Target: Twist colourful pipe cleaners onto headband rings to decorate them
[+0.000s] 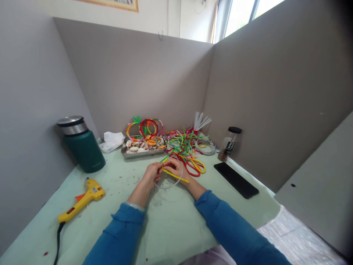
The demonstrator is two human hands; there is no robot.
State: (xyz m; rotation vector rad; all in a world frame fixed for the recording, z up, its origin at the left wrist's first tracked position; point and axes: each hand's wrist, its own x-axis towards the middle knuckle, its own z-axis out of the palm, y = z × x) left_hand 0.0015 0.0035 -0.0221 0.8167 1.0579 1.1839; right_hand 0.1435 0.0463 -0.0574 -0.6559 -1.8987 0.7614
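Near the middle of the table, my left hand [153, 172] pinches a grey ring [168, 187] together with a yellow fuzzy stem at their crossing. My right hand [174, 168] is beside it, fingers curled at the same crossing, with the ring passing around it. The yellow stem [176, 176] runs from the fingertips down to the right, its free end over my right wrist. A green stem [164, 158] sticks up behind the fingertips. Exactly how the stems meet the ring is hidden by the fingers.
A metal tray [143, 154] of shells stands behind my hands, next to a pile of coloured stems [182, 141]. On the left are a yellow glue gun [82, 202] and green bottle [84, 149]. A black phone [236, 180] and clear bottle [229, 143] are on the right.
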